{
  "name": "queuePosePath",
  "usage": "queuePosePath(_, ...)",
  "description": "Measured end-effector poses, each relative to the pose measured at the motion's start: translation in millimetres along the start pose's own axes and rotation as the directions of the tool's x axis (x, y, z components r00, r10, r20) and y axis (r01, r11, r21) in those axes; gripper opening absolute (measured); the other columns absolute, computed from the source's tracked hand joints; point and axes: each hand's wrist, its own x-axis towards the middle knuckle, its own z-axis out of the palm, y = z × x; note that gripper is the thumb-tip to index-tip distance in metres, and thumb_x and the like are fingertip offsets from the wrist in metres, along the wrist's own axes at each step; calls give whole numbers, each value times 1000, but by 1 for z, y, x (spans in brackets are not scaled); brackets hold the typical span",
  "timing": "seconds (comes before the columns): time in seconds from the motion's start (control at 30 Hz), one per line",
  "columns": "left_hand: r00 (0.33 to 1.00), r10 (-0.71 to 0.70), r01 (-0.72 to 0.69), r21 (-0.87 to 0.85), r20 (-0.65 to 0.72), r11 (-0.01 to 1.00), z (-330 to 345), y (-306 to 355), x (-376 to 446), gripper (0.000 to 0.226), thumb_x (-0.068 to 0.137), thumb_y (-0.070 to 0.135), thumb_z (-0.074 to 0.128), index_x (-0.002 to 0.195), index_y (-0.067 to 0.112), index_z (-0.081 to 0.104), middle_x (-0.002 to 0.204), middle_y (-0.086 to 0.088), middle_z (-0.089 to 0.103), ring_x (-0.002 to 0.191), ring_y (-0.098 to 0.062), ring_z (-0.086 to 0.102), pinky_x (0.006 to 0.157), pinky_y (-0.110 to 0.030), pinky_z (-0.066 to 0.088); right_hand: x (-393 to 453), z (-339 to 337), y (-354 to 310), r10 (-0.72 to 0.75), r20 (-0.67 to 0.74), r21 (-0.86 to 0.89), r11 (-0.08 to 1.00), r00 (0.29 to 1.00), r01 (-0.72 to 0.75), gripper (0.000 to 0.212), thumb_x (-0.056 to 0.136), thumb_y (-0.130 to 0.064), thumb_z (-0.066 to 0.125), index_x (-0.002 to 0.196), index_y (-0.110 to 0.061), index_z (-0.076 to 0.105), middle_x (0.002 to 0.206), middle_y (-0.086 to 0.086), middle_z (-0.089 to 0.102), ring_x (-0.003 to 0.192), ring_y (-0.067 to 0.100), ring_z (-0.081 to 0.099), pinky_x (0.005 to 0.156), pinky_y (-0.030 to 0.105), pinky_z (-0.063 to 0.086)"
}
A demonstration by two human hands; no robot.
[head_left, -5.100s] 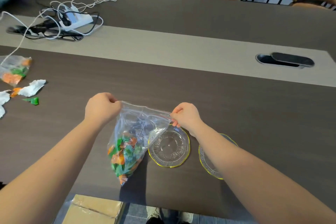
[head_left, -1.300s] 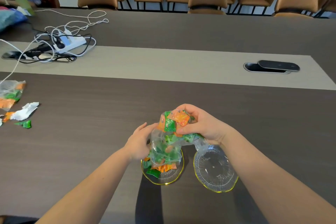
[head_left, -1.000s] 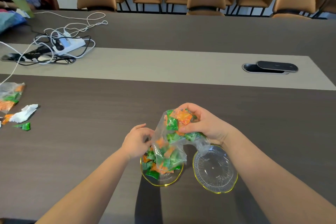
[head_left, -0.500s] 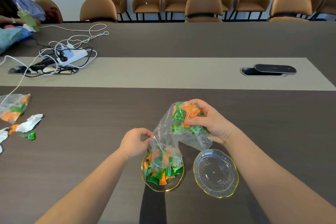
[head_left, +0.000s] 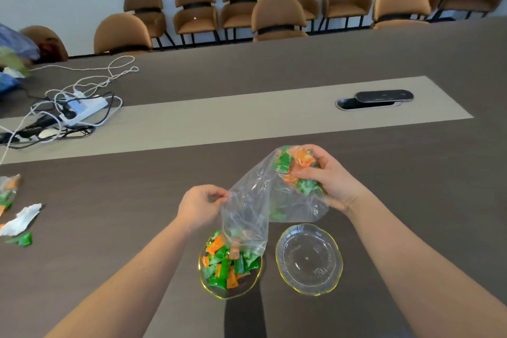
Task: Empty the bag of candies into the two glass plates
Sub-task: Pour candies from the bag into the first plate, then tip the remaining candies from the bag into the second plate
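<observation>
- The clear plastic bag (head_left: 255,200) is held above the worktop (head_left: 137,186), inverted, with its opening directed downward over the left glass plate (head_left: 219,292).
- The left hand (head_left: 199,207) is closed in a pinch on the bag's edge near the opening, fingers curled, thumb against the plastic.
- The right hand (head_left: 332,181) is clenched around the bag's closed end, raised higher than the opening; it grips a cluster of green and orange candies (head_left: 295,167) through the plastic.
- The middle section of the bag between the two hands is mostly without candy and hangs slack; a few candies show faintly through it.
- The left glass plate stands near the worktop's near edge and carries a pile of green and orange candies (head_left: 227,266). The bag's mouth hangs just over the pile's far side; whether it touches the pile cannot be determined.
- The right glass plate (head_left: 309,258), clear with a yellow scalloped rim, stands just beside the left plate, apart from it. No candy lies in it.
- At the worktop's left edge lie a second small bag (head_left: 8,191) with orange and green contents, torn white paper (head_left: 20,219) and a green wrapper scrap (head_left: 22,239).
- Toward the far left corner: a white power strip (head_left: 82,108) with tangled cables.
- On the light centre strip, toward the right: a cable port (head_left: 374,99) with its dark lid slid partly aside.
- Brown chairs (head_left: 278,15) stand beyond the worktop's far edge.
</observation>
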Motion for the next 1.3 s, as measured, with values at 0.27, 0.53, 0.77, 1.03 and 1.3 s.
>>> queuePosePath(0.27,991,91,-84,-74,98,994,42,34,4,32,79,12,70,63,38,63,73,14,67,82,-14,66,88,-29,51,-33,-48,0,-1,-169,173,984,986,30,33,71,6,63,95,-16,62,79,3,71,69,18,70,56,31,58)
queuePosePath(0.53,963,116,-80,-153,243,985,93,69,4,24,79,13,70,64,31,66,70,4,66,67,-9,56,64,-13,44,-71,-108,5,58,-364,197,980,929,16,31,82,7,58,101,-18,61,82,3,71,69,17,72,58,31,59)
queuePosePath(0.77,930,91,-101,9,355,995,127,65,1,17,79,16,70,69,29,70,69,16,65,74,-7,61,78,-19,45,-76,-119,4,91,-300,36,996,950,-84,46,67,4,74,108,-10,58,92,10,69,78,22,71,64,32,59)
queuePosePath(1.03,887,33,-127,176,461,976,135,54,0,24,81,21,66,63,37,62,72,17,64,78,-9,61,79,-21,48,-61,-107,4,134,-170,-307,934,976,-181,33,73,5,74,96,-17,62,93,6,69,88,22,69,80,39,58)
queuePosePath(1.3,865,11,-46,57,502,997,128,58,1,21,86,5,52,100,14,64,97,1,63,97,-15,60,103,-30,45,-52,-89,4,127,-98,-492,856,987,-159,30,73,-1,75,95,-18,64,94,2,70,91,18,68,89,38,56)
